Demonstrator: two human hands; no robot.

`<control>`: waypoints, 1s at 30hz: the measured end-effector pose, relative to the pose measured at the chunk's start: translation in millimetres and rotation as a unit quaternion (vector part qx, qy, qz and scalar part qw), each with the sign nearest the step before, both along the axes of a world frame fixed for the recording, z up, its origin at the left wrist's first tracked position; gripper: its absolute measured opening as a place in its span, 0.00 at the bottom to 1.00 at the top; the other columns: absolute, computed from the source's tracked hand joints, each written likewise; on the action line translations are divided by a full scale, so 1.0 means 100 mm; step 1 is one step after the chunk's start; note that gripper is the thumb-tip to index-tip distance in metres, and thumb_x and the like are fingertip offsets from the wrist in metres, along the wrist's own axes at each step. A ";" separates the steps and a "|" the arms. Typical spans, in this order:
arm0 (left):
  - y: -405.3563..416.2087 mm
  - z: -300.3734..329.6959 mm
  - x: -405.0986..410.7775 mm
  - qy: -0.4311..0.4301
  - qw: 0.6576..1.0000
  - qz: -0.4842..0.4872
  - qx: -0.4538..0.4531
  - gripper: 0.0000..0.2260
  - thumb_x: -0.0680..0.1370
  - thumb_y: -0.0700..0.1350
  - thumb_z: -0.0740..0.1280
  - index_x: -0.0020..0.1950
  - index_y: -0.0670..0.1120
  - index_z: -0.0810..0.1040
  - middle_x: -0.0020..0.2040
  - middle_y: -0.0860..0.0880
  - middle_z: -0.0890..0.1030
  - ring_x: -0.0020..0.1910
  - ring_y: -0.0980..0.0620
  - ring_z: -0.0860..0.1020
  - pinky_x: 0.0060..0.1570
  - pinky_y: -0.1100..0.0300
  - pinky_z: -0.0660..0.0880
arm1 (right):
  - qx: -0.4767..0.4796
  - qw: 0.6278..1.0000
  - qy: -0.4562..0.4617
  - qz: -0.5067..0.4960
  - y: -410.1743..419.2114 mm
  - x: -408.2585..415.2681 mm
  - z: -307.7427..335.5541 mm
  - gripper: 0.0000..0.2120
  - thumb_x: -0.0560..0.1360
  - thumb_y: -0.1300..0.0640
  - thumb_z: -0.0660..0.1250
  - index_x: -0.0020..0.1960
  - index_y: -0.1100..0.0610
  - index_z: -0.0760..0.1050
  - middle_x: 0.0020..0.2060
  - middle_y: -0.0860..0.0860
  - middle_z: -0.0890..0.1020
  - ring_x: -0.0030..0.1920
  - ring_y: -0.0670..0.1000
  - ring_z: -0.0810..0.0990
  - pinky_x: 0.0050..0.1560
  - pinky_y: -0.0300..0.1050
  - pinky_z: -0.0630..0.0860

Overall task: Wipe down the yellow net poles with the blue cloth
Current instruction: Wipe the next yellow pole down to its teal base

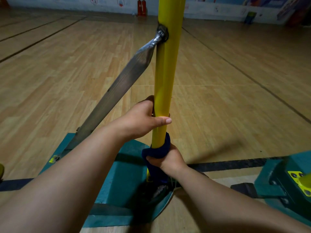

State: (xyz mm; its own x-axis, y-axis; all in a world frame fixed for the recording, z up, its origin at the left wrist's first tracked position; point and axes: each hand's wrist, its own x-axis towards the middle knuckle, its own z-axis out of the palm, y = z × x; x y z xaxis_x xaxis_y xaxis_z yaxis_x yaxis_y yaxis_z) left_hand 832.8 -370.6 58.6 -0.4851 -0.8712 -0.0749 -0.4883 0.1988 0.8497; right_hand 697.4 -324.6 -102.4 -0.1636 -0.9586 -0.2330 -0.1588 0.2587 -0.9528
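Observation:
A yellow net pole [165, 69] rises upright through the middle of the head view from a teal base [124, 175]. My left hand [143, 121] grips the pole low down, thumb across its front. Just below, my right hand [168, 159] holds a dark blue cloth [157, 151] wrapped around the pole near its foot. A tail of the cloth hangs down past my wrist. The pole's very bottom is hidden behind the cloth and my right hand.
A grey metal brace [117, 91] slants from the pole down to the base's left corner. A second teal base [284, 185] with a yellow bracket stands at the right. Wooden court floor with dark lines surrounds everything. Two red fire extinguishers [141, 6] stand at the far wall.

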 end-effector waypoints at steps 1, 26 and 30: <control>0.00 0.00 0.00 -0.001 1.000 -0.001 0.000 0.22 0.76 0.52 0.74 0.65 0.46 0.74 0.61 0.47 0.82 0.61 0.47 0.80 0.61 0.43 0.78 | 0.004 1.000 0.002 0.002 0.00 0.00 -0.01 0.23 0.67 0.67 0.81 0.57 0.59 0.76 0.50 0.57 0.83 0.53 0.57 0.81 0.52 0.46 0.79; -0.09 -0.03 0.04 -0.004 1.000 -0.022 -0.002 0.24 0.75 0.54 0.75 0.66 0.47 0.73 0.62 0.47 0.82 0.61 0.47 0.80 0.60 0.43 0.79 | 0.035 0.997 0.074 -0.011 -0.01 -0.03 -0.14 0.35 0.49 0.37 0.82 0.51 0.49 0.79 0.45 0.49 0.87 0.49 0.53 0.86 0.56 0.60 0.82; -0.07 -0.04 0.04 -0.008 1.000 -0.019 -0.007 0.24 0.75 0.54 0.75 0.66 0.48 0.73 0.61 0.47 0.82 0.61 0.47 0.80 0.60 0.43 0.79 | 0.045 0.998 0.052 -0.013 0.03 0.06 -0.29 0.39 0.49 0.39 0.80 0.56 0.55 0.80 0.50 0.53 0.87 0.53 0.56 0.85 0.60 0.56 0.81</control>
